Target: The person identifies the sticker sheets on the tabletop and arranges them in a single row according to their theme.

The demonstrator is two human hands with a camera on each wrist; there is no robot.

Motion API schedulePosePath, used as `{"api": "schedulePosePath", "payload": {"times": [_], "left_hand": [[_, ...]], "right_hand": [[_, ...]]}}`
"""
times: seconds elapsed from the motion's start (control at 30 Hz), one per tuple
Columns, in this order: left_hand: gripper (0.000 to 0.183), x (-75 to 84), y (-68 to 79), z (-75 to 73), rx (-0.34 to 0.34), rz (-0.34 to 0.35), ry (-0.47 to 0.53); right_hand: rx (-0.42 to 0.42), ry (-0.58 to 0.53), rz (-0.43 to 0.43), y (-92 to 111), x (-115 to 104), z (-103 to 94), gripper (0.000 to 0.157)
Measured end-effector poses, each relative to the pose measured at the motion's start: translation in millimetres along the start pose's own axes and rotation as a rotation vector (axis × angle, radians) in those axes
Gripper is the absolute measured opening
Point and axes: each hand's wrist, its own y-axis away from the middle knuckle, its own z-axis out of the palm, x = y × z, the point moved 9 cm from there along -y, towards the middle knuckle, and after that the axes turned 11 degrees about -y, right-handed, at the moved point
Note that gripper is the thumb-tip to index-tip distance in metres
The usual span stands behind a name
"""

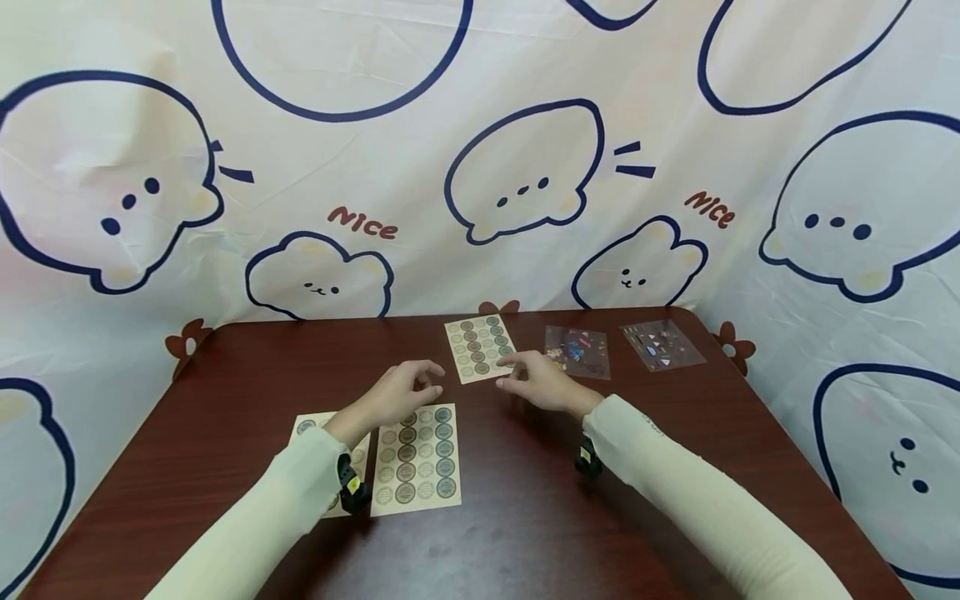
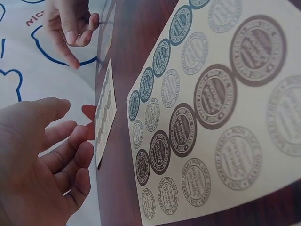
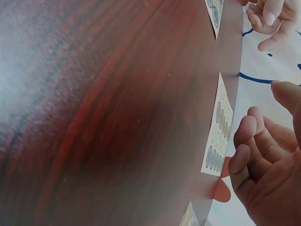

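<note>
My left hand (image 1: 395, 393) hovers over the top of a cream sheet of round stickers (image 1: 416, 475), fingers loosely bent and holding nothing. Rows of brown, grey and dark green circles cover that sheet in the left wrist view. A second sticker sheet (image 1: 306, 427) lies beside it, partly hidden under my left forearm. Farther back is a third sticker sheet (image 1: 468, 350). The fingertips of my right hand (image 1: 546, 382) overlap its lower right corner in the head view. In the right wrist view the right hand's fingers (image 3: 247, 127) curve loosely around nothing.
Two clear plastic sheets with small colourful pieces lie at the back right: one (image 1: 592, 354) just beyond my right hand, the other (image 1: 663, 346) near the corner. A cartoon-printed cloth (image 1: 420, 167) hangs behind the dark wooden table (image 1: 517, 517).
</note>
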Motion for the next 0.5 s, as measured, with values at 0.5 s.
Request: {"api": "schedulePosePath", "payload": {"times": [0.5], "left_hand": [[0.036, -4.3, -21.3, 1.3, 0.013, -0.084, -0.024]], "right_hand": [[0.073, 0.051, 0.054, -16.2, 6.3, -15.5, 0.045]]}}
